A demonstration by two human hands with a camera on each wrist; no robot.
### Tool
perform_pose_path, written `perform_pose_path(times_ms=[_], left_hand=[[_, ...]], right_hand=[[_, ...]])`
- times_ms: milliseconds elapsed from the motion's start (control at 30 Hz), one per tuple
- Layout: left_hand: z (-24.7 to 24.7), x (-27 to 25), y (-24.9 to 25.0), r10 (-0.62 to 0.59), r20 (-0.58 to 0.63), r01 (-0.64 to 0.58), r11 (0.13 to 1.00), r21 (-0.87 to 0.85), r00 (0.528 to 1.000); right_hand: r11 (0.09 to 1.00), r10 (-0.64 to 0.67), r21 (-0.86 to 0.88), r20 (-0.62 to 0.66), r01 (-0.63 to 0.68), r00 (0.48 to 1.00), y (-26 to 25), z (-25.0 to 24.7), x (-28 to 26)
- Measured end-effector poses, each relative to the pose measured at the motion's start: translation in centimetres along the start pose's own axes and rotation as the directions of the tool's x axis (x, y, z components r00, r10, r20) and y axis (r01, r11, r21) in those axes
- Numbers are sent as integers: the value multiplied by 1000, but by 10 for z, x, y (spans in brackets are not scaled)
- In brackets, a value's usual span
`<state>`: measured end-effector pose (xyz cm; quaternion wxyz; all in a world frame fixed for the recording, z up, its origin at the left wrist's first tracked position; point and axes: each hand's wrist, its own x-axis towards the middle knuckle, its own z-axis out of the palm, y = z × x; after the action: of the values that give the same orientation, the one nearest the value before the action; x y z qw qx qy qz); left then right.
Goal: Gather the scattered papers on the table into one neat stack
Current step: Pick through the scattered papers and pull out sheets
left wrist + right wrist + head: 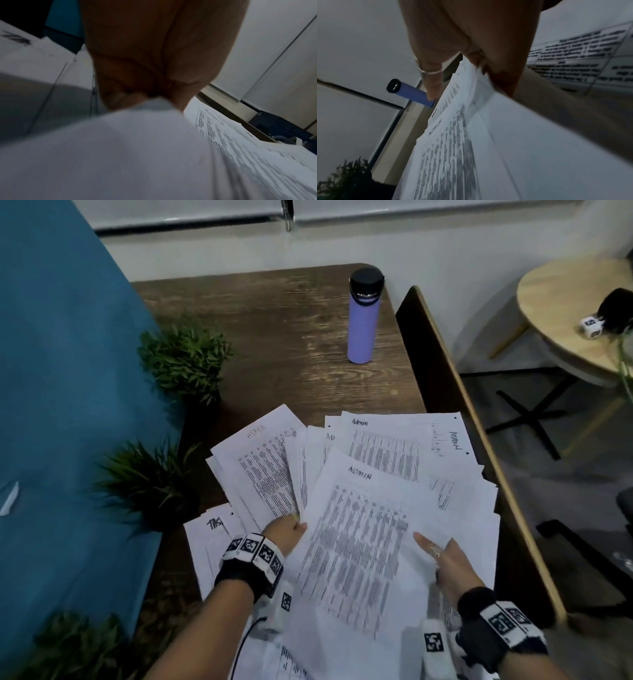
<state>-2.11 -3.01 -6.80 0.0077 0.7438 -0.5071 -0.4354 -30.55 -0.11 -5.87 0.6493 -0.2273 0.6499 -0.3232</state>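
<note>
A dim room. A dark wood table (274,313) stands against a white wall (428,244), with a teal panel (61,371) along its left. A pale-edged board (455,378) borders its right. Beyond, a round light-wood table (561,292) stands on grey floor (561,474).

An office: printed papers (356,542) on a wooden desk (274,337) (blue partition (61,371) beside it)

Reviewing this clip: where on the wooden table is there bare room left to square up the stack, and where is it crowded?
Bare wood lies on the table between the potted plants on the left, the purple bottle on the right and the far edges of the papers. The near half is crowded: overlapping sheets reach the right edge, with the left hand and right hand among them.
</note>
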Motion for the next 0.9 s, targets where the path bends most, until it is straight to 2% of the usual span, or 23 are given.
perform_pose_path(times_ms=[67, 133, 233, 267, 333, 367, 400, 433, 533, 567, 700, 800, 833, 900], left_hand=[[-1, -1, 0, -23, 65, 13, 989, 150, 998], [1, -3, 7, 11, 75, -29, 970, 242, 997], [7, -7, 20, 55, 48, -64, 973, 223, 997], [9, -4, 22, 63, 14, -64, 986, 155, 998], [11, -2, 21, 79, -55, -87, 981, -174, 995], [10, -3, 21, 108, -63, -124, 923, -363, 992], [8, -3, 23, 120, -61, -135, 873, -470, 991], [7, -3, 26, 102, -34, -106, 877, -469, 994], [8, -1, 34, 4, 27, 4, 954, -301, 1000], [10, 0, 34, 0, 38, 10, 967, -255, 999], [12, 0, 31, 57, 95, -40, 984, -175, 994], [16, -4, 31, 18, 157, 5, 990, -140, 987], [17, -3, 30, 11, 128, 8, 989, -146, 992], [18, -1, 24, -28, -65, 10, 964, -265, 997]], right_hand=[[996, 1, -90, 40, 2, 999, -2, 3, 1], [981, -73, -179, 15, 74, 997, -6, 8, 7], [984, -86, -160, -71, 73, 994, -13, 15, 11], [989, -70, -135, -97, 56, 993, -14, 14, 13], [993, -49, -117, -111, 36, 993, -14, 11, 18], [993, -23, -116, -108, 11, 994, -12, 10, 21], [993, 3, -118, -100, -14, 995, -11, 9, 21], [990, 41, -128, -98, -54, 994, -9, 9, 21], [988, 82, -121, -76, -91, 994, -7, 10, 13], [989, 75, -120, -76, -84, 994, -8, 8, 12], [995, 6, 96, -41, -2, 999, -3, -12, 25], [994, -10, 111, 52, 4, 999, -12, -3, 11], [998, -16, 64, 71, 11, 997, -11, -2, 11], [999, -45, -5, 63, 46, 997, -8, -3, 13]])
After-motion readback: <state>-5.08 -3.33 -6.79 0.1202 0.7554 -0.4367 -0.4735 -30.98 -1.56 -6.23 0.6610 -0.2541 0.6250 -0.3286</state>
